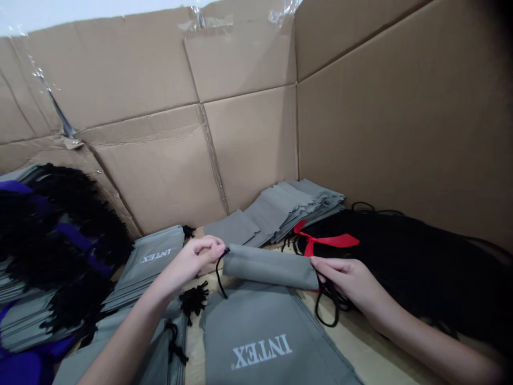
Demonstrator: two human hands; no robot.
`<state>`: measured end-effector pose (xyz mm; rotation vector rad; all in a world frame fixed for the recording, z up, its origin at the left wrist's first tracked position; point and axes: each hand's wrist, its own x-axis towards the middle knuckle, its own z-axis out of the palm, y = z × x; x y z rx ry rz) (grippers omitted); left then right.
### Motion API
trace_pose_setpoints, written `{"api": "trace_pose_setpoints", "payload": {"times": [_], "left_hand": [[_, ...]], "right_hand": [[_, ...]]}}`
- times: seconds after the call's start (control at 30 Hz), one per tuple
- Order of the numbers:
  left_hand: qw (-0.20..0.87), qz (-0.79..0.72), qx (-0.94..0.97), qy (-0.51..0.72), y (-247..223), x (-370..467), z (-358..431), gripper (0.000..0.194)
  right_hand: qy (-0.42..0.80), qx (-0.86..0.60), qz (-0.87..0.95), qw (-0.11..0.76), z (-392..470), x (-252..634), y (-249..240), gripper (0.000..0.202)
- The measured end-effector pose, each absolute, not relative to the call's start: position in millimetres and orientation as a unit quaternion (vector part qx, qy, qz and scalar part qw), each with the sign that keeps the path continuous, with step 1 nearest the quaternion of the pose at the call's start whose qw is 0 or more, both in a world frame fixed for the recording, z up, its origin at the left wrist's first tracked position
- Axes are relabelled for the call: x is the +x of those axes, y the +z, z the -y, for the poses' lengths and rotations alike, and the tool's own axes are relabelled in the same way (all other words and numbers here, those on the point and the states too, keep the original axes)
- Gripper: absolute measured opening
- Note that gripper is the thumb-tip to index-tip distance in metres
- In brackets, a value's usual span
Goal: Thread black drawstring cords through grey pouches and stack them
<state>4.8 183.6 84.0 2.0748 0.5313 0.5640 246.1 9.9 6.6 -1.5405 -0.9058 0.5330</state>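
A grey drawstring pouch (270, 266) is stretched sideways between my two hands, with its top edge folded over. At its left corner my left hand (206, 252) pinches the fabric, and a black cord end hangs there. My right hand (340, 275) grips the right corner, where a black cord loop dangles below the fingers. A bit of red shows by the right fingertips; what it belongs to is unclear. Directly beneath lies a stack of grey pouches (256, 321) printed with white "INTEX" lettering, upside down to me.
Cardboard walls (248, 149) enclose the back and right. A bundle of black cords (404, 262) tied with a red ribbon (331, 240) lies right. Loose grey pouches (288, 206) fan out behind. Leftward are more pouch stacks (154, 256) and black-corded bundles (76, 214) with blue straps.
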Motion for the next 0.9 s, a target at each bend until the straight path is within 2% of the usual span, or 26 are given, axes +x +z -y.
{"api": "trace_pose_setpoints", "payload": {"times": [0.1, 0.17, 0.23, 0.4, 0.57, 0.77, 0.9], "left_hand": [[0.620, -0.123, 0.702, 0.328, 77.3, 7.4, -187.5, 0.032], [0.673, -0.110, 0.634, 0.364, 68.0, 11.2, -192.9, 0.025], [0.682, -0.147, 0.621, 0.358, 58.0, 15.3, -198.4, 0.025], [0.641, -0.185, 0.674, 0.316, 47.5, 21.6, -201.6, 0.035], [0.516, -0.242, 0.739, 0.359, 48.6, 25.5, -205.4, 0.026], [0.429, -0.259, 0.776, 0.383, 55.8, 16.4, -214.8, 0.012], [0.416, -0.279, 0.775, 0.385, 64.8, 8.3, -217.2, 0.016]], "right_hand": [[0.226, -0.659, 0.376, 0.610, -9.2, 248.4, 6.5, 0.045], [0.227, -0.664, 0.362, 0.613, -8.9, 249.9, 6.6, 0.044], [0.234, -0.671, 0.345, 0.613, -9.1, 251.3, 6.4, 0.044], [0.222, -0.663, 0.362, 0.616, -10.5, 255.5, 4.7, 0.041], [0.191, -0.677, 0.392, 0.593, -11.0, 257.8, 5.1, 0.041], [0.192, -0.696, 0.400, 0.565, -7.7, 270.2, 11.4, 0.040], [0.181, -0.698, 0.405, 0.561, -4.6, 283.5, 13.1, 0.039]]}}
